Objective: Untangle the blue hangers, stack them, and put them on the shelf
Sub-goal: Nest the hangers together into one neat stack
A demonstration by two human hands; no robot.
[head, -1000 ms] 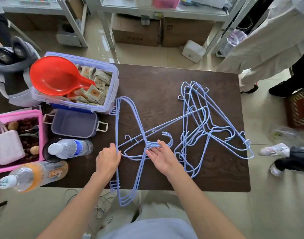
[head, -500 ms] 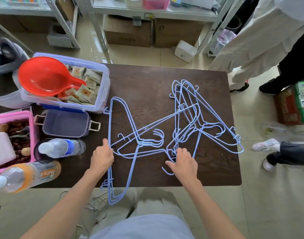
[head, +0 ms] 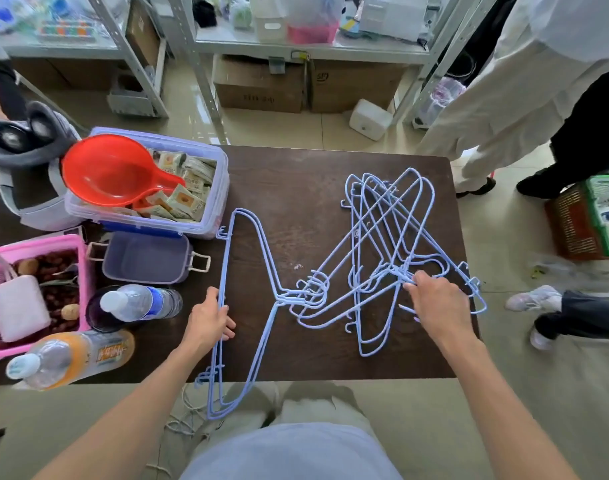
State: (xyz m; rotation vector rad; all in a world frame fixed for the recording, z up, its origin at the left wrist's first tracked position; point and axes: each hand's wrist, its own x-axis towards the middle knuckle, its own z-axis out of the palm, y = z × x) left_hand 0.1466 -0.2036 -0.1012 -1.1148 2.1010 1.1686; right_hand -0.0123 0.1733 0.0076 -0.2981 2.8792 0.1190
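The left hand [head: 209, 323] gripped a stack of light-blue wire hangers [head: 242, 306] on the dark wooden table [head: 296, 174]; the right hand [head: 438, 306] grasped the tangled pile [head: 389, 237].

bare table [head: 296, 188] centre, bins [head: 213, 202] crowding left, hangers [head: 382, 237] right

Stockroom/lab: metal shelving [head: 199, 64], cardboard boxes [head: 258, 84], cluttered table [head: 296, 174].

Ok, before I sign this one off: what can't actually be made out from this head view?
- How many blue hangers there are: the wires overlap in a tangle.
- Which wire the right hand pinches: its fingers cover the contact.
- The left stack where the left hand grips it: hidden by that hand.
- What is on the shelf: blurred, cut by the top edge.
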